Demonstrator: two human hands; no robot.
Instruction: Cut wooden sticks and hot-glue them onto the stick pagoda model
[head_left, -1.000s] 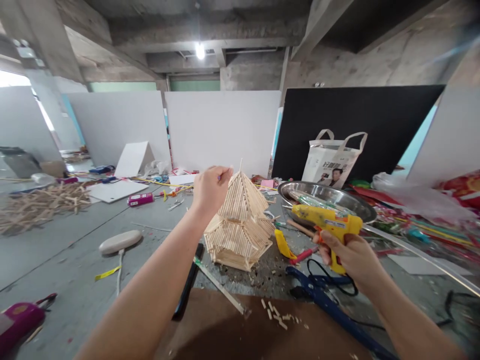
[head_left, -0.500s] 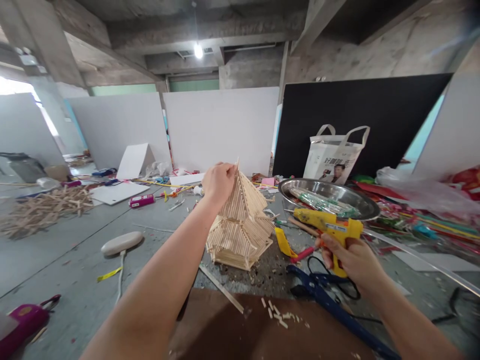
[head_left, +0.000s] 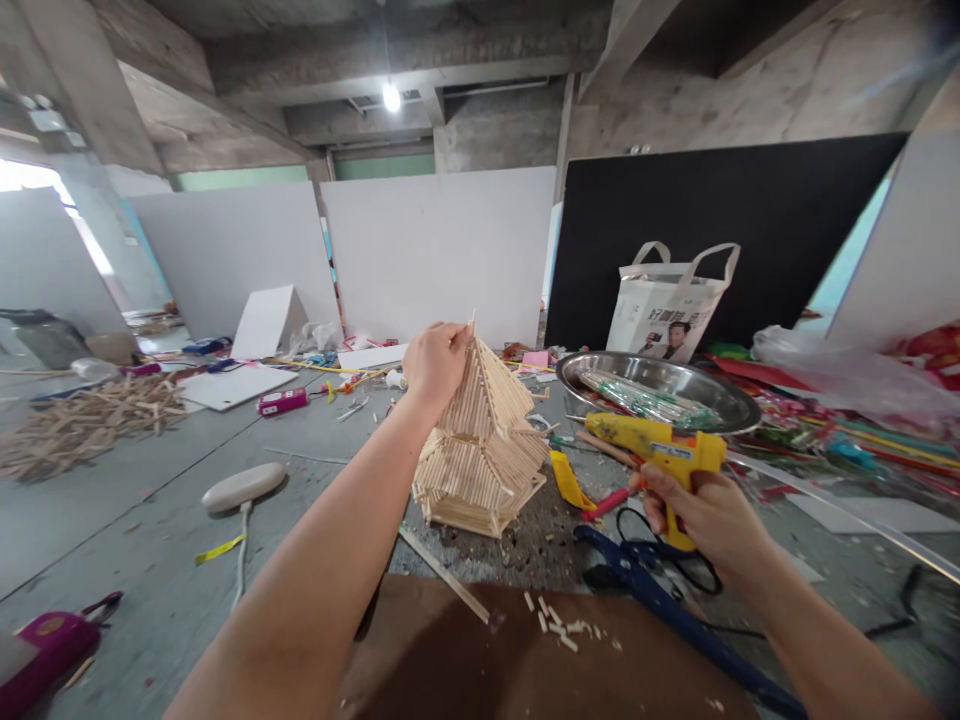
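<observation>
A model house [head_left: 480,450] built of thin wooden sticks, with tiered sloping roofs, stands upright in front of me. At its peak my left hand [head_left: 436,365] is closed in a pinch around a thin wooden stick [head_left: 473,318], whose tip shows above the fingers; its lower part is hidden. My right hand [head_left: 709,515] grips a yellow hot glue gun [head_left: 660,445] by its handle. The gun's nozzle points left toward the roof, apart from it. Below the gun lie blue-handled cutters [head_left: 660,605] and a yellow piece [head_left: 570,482].
A steel bowl [head_left: 739,408] holding green-and-clear packets sits behind the glue gun, near a white bag [head_left: 660,310]. Wooden sticks [head_left: 97,415] are heaped at far left. Stick offcuts [head_left: 559,630] lie on a brown board [head_left: 450,670]. A white oval device [head_left: 244,487] has a cable.
Both hands keep their holds and have barely moved. The camera view has shifted very slightly.
</observation>
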